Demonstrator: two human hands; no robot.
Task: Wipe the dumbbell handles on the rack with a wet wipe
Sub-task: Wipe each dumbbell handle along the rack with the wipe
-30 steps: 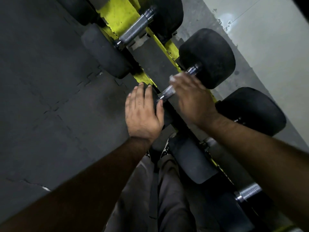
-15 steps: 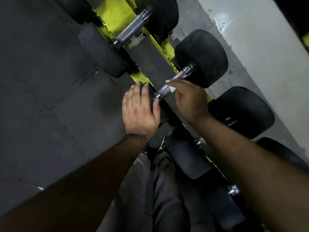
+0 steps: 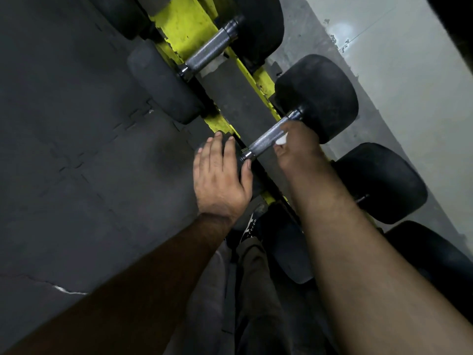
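Note:
A black dumbbell lies across the yellow rack [image 3: 189,24], its knurled metal handle [image 3: 266,138] showing at mid frame. My right hand [image 3: 298,147] grips a white wet wipe [image 3: 281,140] and holds it against the far side of that handle, near the big black head [image 3: 320,96]. My left hand [image 3: 220,175] rests flat, fingers straight, on the dumbbell's near head, which it mostly hides. A second dumbbell's handle [image 3: 208,53] lies bare further along the rack.
More black dumbbell heads [image 3: 381,183] line the rack toward the lower right. Dark rubber floor tiles [image 3: 76,149] lie to the left, a pale wall [image 3: 409,73] to the right. My grey trousers [image 3: 256,290] and a shoe show below.
My right hand has slid the wipe along the handle toward the far head, leaving more of the knurled handle bare. My left hand has stayed on the near head.

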